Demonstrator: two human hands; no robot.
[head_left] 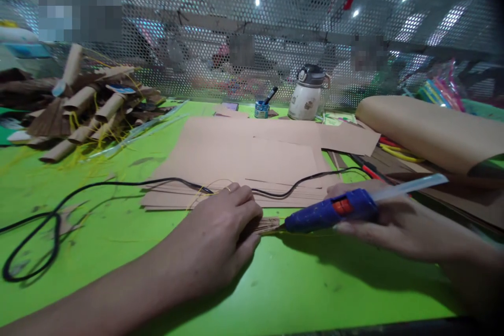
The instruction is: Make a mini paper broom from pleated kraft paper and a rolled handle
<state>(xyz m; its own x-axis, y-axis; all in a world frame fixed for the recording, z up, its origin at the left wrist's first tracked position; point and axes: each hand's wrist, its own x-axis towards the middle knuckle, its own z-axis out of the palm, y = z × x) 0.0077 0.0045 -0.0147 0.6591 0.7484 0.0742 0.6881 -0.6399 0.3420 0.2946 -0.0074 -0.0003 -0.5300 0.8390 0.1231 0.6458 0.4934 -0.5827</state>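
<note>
Glue gun meets a small paper piece at lower centre

The left hand closes its fingers, held together, over a pleated brown piece. The right hand wraps a blue glue gun, nozzle touching that piece. The green table lies bare toward its near edge. A black cord loops at lower left, and brown sheets lie just behind. A mesh screen closes the back, and the bottle print is unreadable.

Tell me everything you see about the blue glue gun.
The glue gun has a blue plastic body with an orange trigger and a clear glue stick jutting from its back. The right hand grips it, nearly level over the green table, nozzle pointing left at a brown piece under the left hand.
</note>
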